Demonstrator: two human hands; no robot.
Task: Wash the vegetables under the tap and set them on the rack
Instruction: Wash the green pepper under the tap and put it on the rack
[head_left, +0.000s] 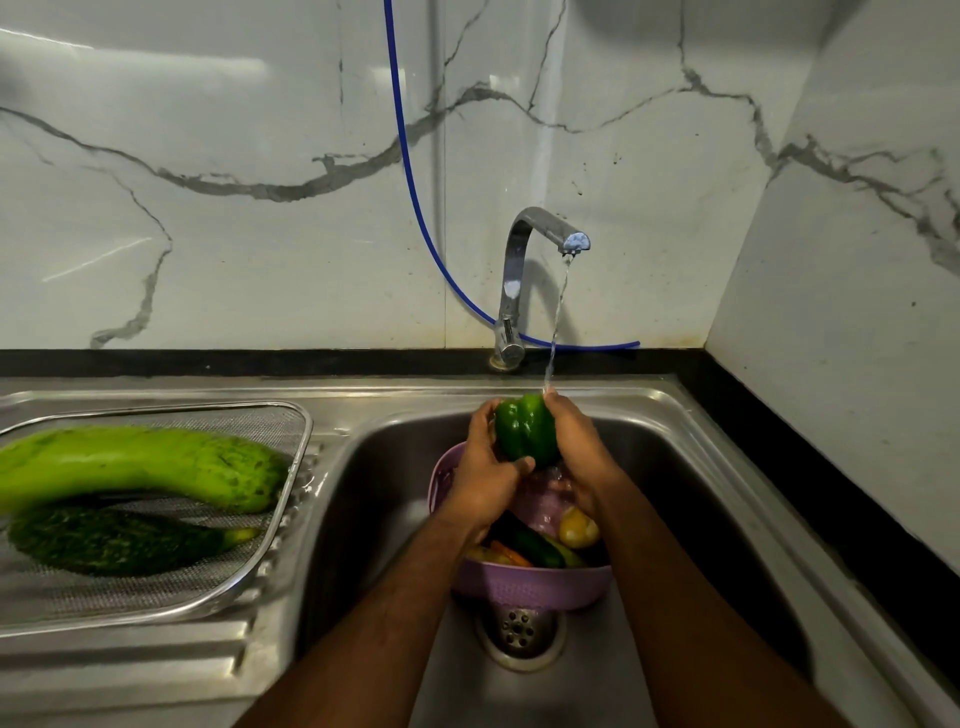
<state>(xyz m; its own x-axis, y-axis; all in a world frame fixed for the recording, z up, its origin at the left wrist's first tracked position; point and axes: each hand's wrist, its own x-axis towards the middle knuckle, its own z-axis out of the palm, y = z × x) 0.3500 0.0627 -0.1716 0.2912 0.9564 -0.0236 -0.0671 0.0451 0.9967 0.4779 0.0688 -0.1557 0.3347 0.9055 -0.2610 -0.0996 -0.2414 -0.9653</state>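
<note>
On the left, the mesh rack (291, 415) sits on the draining side of the steel sink and already carries two washed pieces: a long pale green gourd (135, 462) and, just in front of it, a darker knobbly one (109, 540). So by my reckoning two are done. Moving across, the left hand (483, 467) and right hand (576, 447) both curl round a green pepper (525, 428), holding it between them above the sink basin (701, 493), right where the stream from the tap (524, 254) lands. Below the hands a purple colander (530, 587) holds several more vegetables, among them a potato (577, 527) and something orange, all seemingly unwashed. Nothing blocks the way to the rack, though space there looks tight. A blue hose (410, 171) hangs down the marble wall.
</note>
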